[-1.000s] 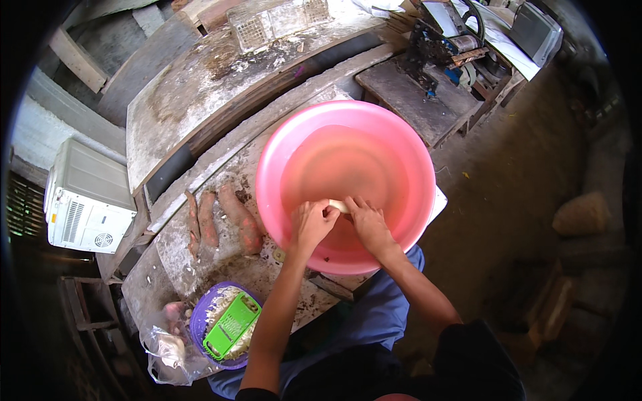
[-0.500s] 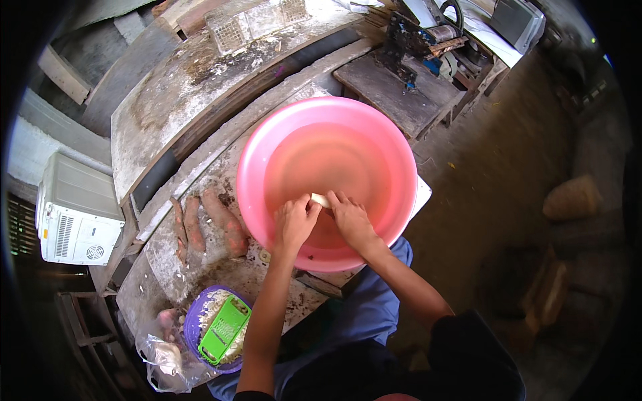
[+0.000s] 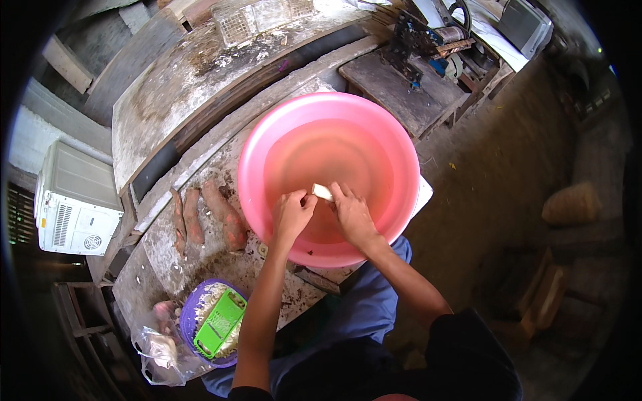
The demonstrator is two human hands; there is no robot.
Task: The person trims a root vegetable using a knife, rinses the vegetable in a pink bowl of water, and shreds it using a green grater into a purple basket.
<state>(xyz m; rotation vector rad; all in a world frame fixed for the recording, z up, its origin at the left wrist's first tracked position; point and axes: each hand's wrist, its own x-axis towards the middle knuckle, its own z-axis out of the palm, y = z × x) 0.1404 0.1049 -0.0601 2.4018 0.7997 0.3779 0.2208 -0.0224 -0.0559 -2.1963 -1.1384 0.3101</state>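
A short, pale piece of peeled root is gripped in my right hand, over the pink basin of murky water. Close beside its left end is my left hand, thumb and fingers pinched together; what they hold, if anything, is too small to make out. On the worktop left of the basin lie several unpeeled reddish-brown roots. By my left forearm, a green grater rests across a purple bowl of pale shreds.
A clear plastic bag touches the purple bowl's left side. A white boxy appliance stands at the far left. Beyond the basin are a raised stained slab, a low wooden table and a dark machine.
The root piece has tilted slightly in my right hand, and its left end is now a little apart from my left fingers. The view has shifted slightly.
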